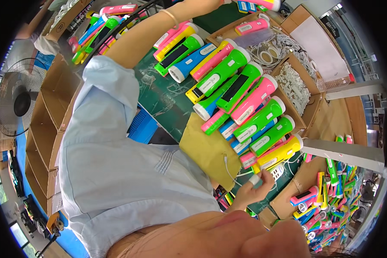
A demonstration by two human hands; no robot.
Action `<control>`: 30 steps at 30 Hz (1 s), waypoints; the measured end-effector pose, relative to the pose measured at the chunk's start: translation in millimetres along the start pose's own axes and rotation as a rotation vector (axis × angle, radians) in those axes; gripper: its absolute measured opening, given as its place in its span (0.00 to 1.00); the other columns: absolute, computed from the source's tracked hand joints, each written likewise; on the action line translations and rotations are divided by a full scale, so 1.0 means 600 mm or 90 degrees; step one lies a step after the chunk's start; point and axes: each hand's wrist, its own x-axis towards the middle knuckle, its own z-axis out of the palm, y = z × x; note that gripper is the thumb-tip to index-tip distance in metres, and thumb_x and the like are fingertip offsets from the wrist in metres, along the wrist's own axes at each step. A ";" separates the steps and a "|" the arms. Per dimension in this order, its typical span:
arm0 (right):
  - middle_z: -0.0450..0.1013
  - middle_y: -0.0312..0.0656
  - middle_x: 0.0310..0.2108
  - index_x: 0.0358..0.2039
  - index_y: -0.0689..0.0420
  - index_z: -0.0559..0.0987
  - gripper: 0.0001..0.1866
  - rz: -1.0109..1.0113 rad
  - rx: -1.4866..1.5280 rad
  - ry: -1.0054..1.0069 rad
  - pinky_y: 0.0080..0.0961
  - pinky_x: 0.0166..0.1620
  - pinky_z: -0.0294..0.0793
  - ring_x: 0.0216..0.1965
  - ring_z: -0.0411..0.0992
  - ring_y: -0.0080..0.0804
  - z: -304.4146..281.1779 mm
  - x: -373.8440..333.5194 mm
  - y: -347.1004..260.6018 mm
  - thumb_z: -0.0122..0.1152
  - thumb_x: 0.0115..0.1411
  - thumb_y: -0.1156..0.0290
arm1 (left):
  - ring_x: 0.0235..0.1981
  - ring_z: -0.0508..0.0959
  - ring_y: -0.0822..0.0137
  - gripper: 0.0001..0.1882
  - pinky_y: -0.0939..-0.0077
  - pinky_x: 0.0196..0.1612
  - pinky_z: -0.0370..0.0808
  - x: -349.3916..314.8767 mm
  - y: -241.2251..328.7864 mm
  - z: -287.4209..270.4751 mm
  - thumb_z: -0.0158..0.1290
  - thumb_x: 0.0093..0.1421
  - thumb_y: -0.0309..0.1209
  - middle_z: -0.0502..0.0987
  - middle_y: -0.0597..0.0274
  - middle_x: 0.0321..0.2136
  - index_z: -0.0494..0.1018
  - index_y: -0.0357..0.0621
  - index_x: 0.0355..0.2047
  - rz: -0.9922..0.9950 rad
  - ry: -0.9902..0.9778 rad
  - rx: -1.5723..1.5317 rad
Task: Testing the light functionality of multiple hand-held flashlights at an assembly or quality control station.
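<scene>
My right hand (258,190) is at the near end of a row of flashlights, with its fingers curled and a white cover on one fingertip. It is beside a yellow flashlight (279,154) and a white multi-port USB charger (278,172). A white cable (228,167) loops close to those fingers; whether they pinch it I cannot tell. My left arm stretches across to the top edge, a bracelet on its wrist; of my left hand (214,3) only a part shows, its fingers cut off. Between the hands, green, pink, blue and yellow flashlights (228,69) lie in stacked rows.
A yellow cloth (202,144) lies on the green tabletop (159,101). Beyond the rows are a carton of small white parts (293,86) and bundled white cables (284,47). A large heap of flashlights (327,210) fills the lower right. A fan (21,103) stands at left.
</scene>
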 end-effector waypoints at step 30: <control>0.65 0.50 0.33 0.36 0.63 0.70 0.17 -0.064 -0.068 -0.235 0.37 0.42 0.64 0.39 0.64 0.48 0.053 -0.066 -0.037 0.55 0.42 0.80 | 0.21 0.75 0.65 0.17 0.75 0.24 0.75 -0.191 0.436 -0.221 0.48 0.59 0.41 0.72 0.55 0.28 0.63 0.41 0.40 -0.925 -0.487 -1.549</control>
